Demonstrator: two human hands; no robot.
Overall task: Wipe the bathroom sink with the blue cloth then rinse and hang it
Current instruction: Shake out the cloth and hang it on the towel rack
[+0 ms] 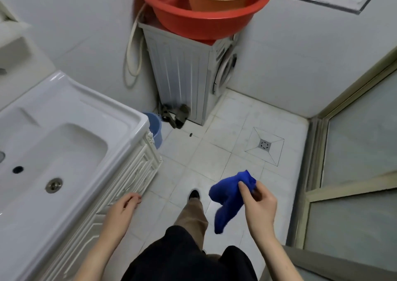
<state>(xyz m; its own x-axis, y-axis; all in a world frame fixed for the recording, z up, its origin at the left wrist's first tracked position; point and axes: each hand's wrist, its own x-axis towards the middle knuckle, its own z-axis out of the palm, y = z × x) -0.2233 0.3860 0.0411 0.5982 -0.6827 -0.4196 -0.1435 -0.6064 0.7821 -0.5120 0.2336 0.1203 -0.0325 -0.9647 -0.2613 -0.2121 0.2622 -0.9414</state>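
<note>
No brand, label or legible writing is to be made out anywhere in view. The crumpled blue microfibre cloth [229,197] is pinched by the right hand [258,207], thumb and fingers closed on its upper fold, the rest left hanging below the fingertips over the pale tiled floor [217,152]. The left hand [122,207] is held empty, fingers loosely curled and slightly apart, just beside the white panelled vanity cabinet [120,186]. The white ceramic sink [71,117] is found beyond and left of those fingers, well apart from the cloth.
</note>
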